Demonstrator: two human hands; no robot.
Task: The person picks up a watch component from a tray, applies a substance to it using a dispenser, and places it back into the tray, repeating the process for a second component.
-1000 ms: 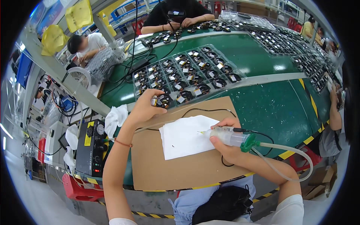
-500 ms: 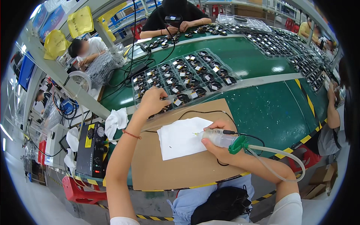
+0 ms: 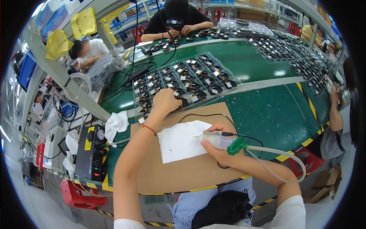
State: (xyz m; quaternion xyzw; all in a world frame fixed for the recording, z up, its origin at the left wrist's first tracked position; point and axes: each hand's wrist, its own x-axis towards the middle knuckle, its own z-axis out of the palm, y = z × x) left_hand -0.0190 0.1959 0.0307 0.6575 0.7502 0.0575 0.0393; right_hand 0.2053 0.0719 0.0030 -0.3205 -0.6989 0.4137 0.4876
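Note:
My left hand (image 3: 166,102) reaches over the near edge of a clear compartment tray (image 3: 224,91). Its fingers are closed at a small black wired part (image 3: 184,102) in the near row; the hand partly hides the contact. In my right hand (image 3: 218,150) is a dispensing syringe (image 3: 216,139), held nearly level with its fine tip pointing left. A green cap (image 3: 237,146) with a clear hose closes its back end. Under the tip lies white paper (image 3: 179,145), with a small dark speck on it, on a brown cardboard sheet (image 3: 171,177).
A black dispenser box (image 3: 90,154) with a gauge stands at left, beside crumpled white tissue (image 3: 116,125). A black cable (image 3: 202,114) loops over the cardboard. Across the green bench (image 3: 267,103), a co-worker (image 3: 177,19) handles parts; more filled trays (image 3: 270,47) lie at far right.
My left hand has moved right along the tray's near row, from one compartment to another. The right hand and syringe have stayed nearly still over the paper.

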